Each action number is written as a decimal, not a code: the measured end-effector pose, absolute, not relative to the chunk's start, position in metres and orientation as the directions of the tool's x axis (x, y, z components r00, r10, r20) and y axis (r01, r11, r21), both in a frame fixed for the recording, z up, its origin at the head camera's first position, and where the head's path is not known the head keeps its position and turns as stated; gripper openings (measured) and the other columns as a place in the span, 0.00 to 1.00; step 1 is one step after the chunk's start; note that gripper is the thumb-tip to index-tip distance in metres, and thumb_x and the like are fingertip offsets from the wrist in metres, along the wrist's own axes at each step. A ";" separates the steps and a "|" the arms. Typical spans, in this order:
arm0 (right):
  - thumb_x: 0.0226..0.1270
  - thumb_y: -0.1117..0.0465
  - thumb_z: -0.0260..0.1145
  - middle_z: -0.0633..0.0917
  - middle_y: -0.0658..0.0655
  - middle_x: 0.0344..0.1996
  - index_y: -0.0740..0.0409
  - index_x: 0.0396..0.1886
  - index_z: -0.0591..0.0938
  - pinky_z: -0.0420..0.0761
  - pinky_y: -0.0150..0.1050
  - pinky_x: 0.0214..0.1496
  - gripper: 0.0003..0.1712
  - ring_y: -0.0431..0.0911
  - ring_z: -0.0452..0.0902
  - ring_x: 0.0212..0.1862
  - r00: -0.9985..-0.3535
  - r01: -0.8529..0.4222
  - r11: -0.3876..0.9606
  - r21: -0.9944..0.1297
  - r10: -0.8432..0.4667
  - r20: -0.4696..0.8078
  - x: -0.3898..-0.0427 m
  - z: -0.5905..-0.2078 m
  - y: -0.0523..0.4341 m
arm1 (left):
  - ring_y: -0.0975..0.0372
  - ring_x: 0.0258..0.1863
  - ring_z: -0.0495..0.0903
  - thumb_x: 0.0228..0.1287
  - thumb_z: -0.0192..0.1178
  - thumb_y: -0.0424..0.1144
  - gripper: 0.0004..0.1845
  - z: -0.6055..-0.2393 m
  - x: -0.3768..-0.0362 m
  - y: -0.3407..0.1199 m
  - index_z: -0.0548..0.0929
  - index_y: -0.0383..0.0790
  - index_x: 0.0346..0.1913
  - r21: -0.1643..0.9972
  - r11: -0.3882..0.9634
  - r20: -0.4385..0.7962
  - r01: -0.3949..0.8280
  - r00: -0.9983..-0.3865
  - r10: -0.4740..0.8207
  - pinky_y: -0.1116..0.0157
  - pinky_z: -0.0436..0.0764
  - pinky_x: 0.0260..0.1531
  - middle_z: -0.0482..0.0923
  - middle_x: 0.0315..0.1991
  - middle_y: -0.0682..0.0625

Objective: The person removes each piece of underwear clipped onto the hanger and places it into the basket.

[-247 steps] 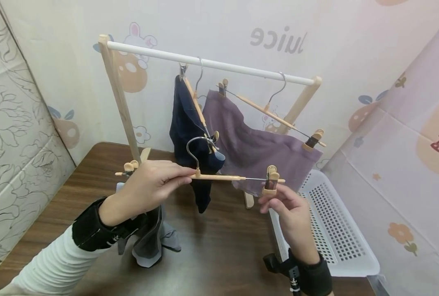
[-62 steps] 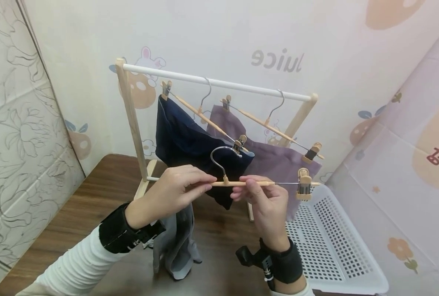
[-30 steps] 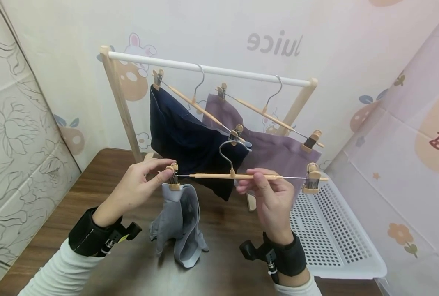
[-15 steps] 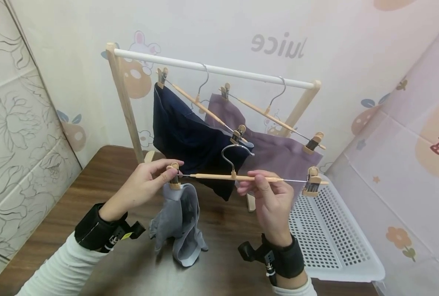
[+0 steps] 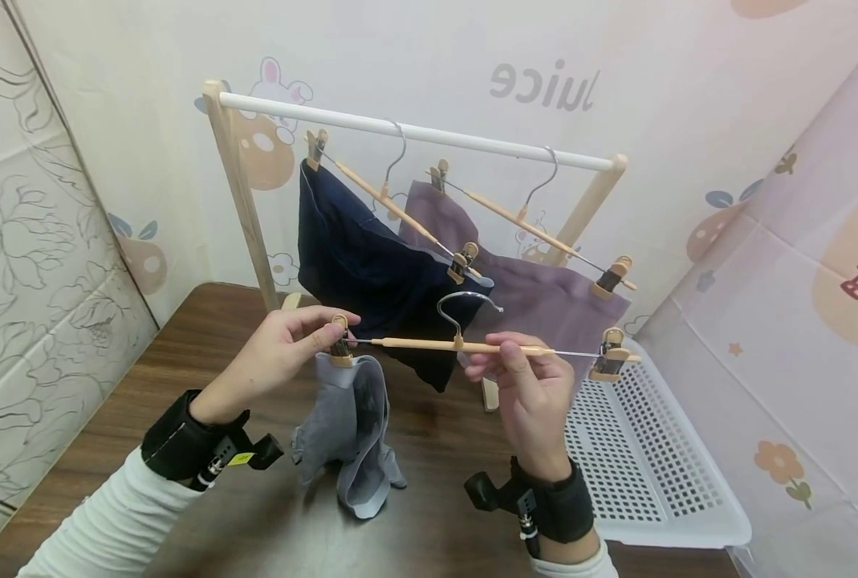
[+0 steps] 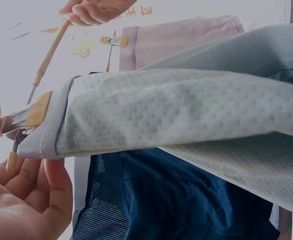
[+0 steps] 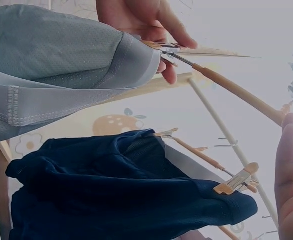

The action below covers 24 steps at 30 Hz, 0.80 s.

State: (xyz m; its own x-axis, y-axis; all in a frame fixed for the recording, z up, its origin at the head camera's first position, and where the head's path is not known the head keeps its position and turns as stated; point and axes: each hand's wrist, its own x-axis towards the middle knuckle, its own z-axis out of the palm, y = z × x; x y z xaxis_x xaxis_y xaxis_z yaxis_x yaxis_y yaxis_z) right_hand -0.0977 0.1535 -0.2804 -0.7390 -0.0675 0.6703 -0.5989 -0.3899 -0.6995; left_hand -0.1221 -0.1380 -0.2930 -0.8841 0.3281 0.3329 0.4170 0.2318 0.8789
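Left hand (image 5: 277, 353) pinching hanger's (image 5: 465, 346) left clip (image 5: 339, 352), grey shorts (image 5: 349, 433) hanging from it onto bench (image 5: 147, 385). Right hand (image 5: 533, 385) pinching hanger bar just right of hook, fingers curled.

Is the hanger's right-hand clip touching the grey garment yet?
Apart. The head view shows the right clip hanging bare over the white basket, while the grey garment hangs only from the left clip, pinched by the left hand.

The right hand (image 7: 292, 175) is cut off by the right-wrist picture's edge — only fingers show.
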 end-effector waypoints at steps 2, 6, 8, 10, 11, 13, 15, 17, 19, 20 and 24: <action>0.73 0.74 0.51 0.89 0.56 0.31 0.68 0.42 0.84 0.86 0.35 0.36 0.14 0.43 0.87 0.32 -0.735 -0.602 -0.391 -0.696 -0.070 0.675 -0.098 -0.280 0.153 | 0.65 0.42 0.83 0.74 0.53 0.42 0.16 -0.293 -0.122 -0.139 0.81 0.36 0.55 0.883 0.226 0.328 0.411 -0.885 0.330 0.70 0.82 0.47 0.85 0.42 0.44; 0.74 0.73 0.50 0.89 0.56 0.31 0.67 0.42 0.84 0.86 0.35 0.35 0.14 0.42 0.87 0.32 -0.731 -0.605 -0.390 -0.694 -0.074 0.678 -0.098 -0.281 0.152 | 0.66 0.40 0.82 0.72 0.55 0.38 0.12 -0.296 -0.119 -0.137 0.83 0.35 0.50 0.872 0.188 0.389 0.451 -0.874 0.291 0.71 0.81 0.43 0.85 0.39 0.48; 0.74 0.73 0.50 0.89 0.56 0.31 0.67 0.41 0.84 0.85 0.35 0.35 0.15 0.42 0.87 0.32 -0.735 -0.599 -0.395 -0.696 -0.073 0.674 -0.097 -0.281 0.152 | 0.68 0.38 0.82 0.70 0.57 0.34 0.10 -0.298 -0.116 -0.135 0.84 0.32 0.46 0.851 0.151 0.461 0.504 -0.852 0.248 0.72 0.81 0.41 0.86 0.37 0.51; 0.74 0.73 0.50 0.89 0.56 0.30 0.66 0.41 0.84 0.85 0.35 0.34 0.15 0.42 0.87 0.32 -0.740 -0.596 -0.394 -0.700 -0.069 0.669 -0.097 -0.281 0.151 | 0.69 0.36 0.83 0.67 0.60 0.30 0.07 -0.299 -0.113 -0.132 0.85 0.30 0.42 0.812 0.116 0.546 0.572 -0.814 0.197 0.73 0.81 0.38 0.86 0.35 0.53; 0.74 0.73 0.50 0.89 0.56 0.30 0.66 0.40 0.85 0.85 0.35 0.34 0.15 0.42 0.87 0.31 -0.743 -0.593 -0.396 -0.701 -0.067 0.666 -0.096 -0.281 0.151 | 0.69 0.35 0.83 0.65 0.60 0.28 0.06 -0.299 -0.111 -0.131 0.85 0.29 0.41 0.787 0.104 0.588 0.608 -0.791 0.172 0.73 0.81 0.37 0.85 0.35 0.55; 0.74 0.73 0.50 0.89 0.55 0.29 0.66 0.40 0.85 0.85 0.34 0.34 0.15 0.42 0.87 0.31 -0.744 -0.593 -0.396 -0.701 -0.063 0.665 -0.096 -0.281 0.150 | 0.70 0.33 0.82 0.63 0.61 0.25 0.04 -0.299 -0.108 -0.128 0.86 0.29 0.38 0.741 0.097 0.653 0.664 -0.747 0.125 0.74 0.80 0.34 0.85 0.33 0.58; 0.74 0.74 0.50 0.89 0.55 0.29 0.66 0.40 0.85 0.85 0.34 0.34 0.16 0.42 0.86 0.31 -0.744 -0.594 -0.395 -0.701 -0.061 0.665 -0.096 -0.280 0.150 | 0.70 0.31 0.81 0.62 0.62 0.24 0.04 -0.298 -0.107 -0.127 0.86 0.29 0.36 0.711 0.101 0.691 0.696 -0.718 0.087 0.75 0.79 0.32 0.85 0.32 0.59; 0.74 0.74 0.50 0.89 0.55 0.29 0.66 0.40 0.85 0.86 0.35 0.34 0.15 0.42 0.86 0.31 -0.745 -0.595 -0.390 -0.703 -0.061 0.664 -0.096 -0.279 0.149 | 0.70 0.30 0.81 0.61 0.62 0.24 0.04 -0.297 -0.106 -0.126 0.86 0.28 0.35 0.703 0.104 0.702 0.703 -0.710 0.060 0.75 0.79 0.31 0.85 0.32 0.61; 0.74 0.74 0.51 0.89 0.55 0.29 0.66 0.40 0.85 0.86 0.35 0.34 0.15 0.42 0.86 0.30 -0.751 -0.592 -0.383 -0.709 -0.057 0.658 -0.096 -0.279 0.149 | 0.70 0.31 0.80 0.62 0.62 0.24 0.04 -0.297 -0.105 -0.126 0.86 0.28 0.36 0.709 0.111 0.697 0.697 -0.716 0.046 0.75 0.79 0.31 0.85 0.32 0.63; 0.74 0.73 0.51 0.89 0.55 0.29 0.66 0.40 0.85 0.86 0.35 0.34 0.15 0.42 0.86 0.30 -0.755 -0.588 -0.382 -0.713 -0.055 0.653 -0.096 -0.278 0.148 | 0.70 0.31 0.80 0.62 0.62 0.25 0.04 -0.297 -0.104 -0.126 0.86 0.27 0.36 0.715 0.103 0.691 0.691 -0.722 0.043 0.75 0.79 0.31 0.85 0.32 0.63; 0.74 0.72 0.52 0.88 0.55 0.28 0.65 0.39 0.85 0.86 0.35 0.34 0.14 0.42 0.86 0.29 -0.774 -0.571 -0.380 -0.728 -0.045 0.631 -0.096 -0.279 0.148 | 0.69 0.32 0.80 0.62 0.61 0.24 0.06 -0.298 -0.103 -0.126 0.84 0.22 0.39 0.744 0.004 0.668 0.668 -0.743 0.041 0.76 0.80 0.32 0.85 0.34 0.60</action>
